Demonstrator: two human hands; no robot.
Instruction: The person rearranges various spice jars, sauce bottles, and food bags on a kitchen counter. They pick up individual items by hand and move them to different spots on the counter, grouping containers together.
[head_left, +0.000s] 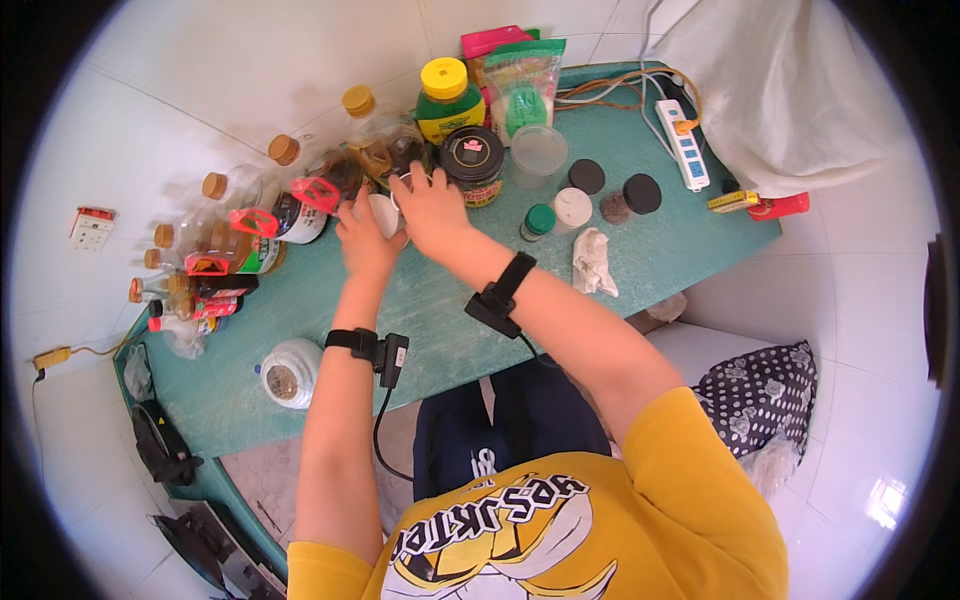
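My left hand (367, 238) grips a white round container or lid (385, 217) near the back of the green table, thumb on its near side. Right beside it, my right hand (431, 210) has its fingers curled over a second white-rimmed round thing (401, 196), mostly hidden by the hand. The two white things are very close; I cannot tell whether they touch. Just right of my right hand stands a black-lidded jar (472, 161). Large plastic bottles with dark liquid and red handles, one of them a dark bottle (300, 217), stand left of my left hand.
A green-capped jar (538, 221), a white-lidded jar (572, 208), black-lidded jars (641, 195) and crumpled tissue (594, 262) lie to the right. A clear tub (538, 154) and power strip (682, 146) sit behind. A white plastic jug (291, 373) stands front left.
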